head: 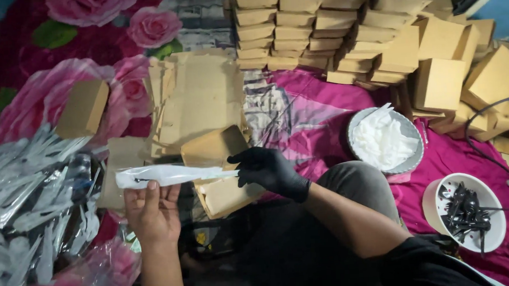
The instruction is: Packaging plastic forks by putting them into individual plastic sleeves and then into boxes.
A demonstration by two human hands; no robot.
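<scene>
My bare left hand pinches the left end of a long clear plastic sleeve that has something dark inside near that end. My right hand, in a black glove, grips the sleeve's right end, so it is stretched level between both hands. Just behind and under the sleeve lies an open brown cardboard box on my lap side. My knee in dark trousers is to the right.
A heap of clear filled sleeves lies at the left. Flat brown cardboard blanks are ahead, stacked closed boxes at the back right. A grey bowl of white tissue and a white bowl of black cutlery sit on the right.
</scene>
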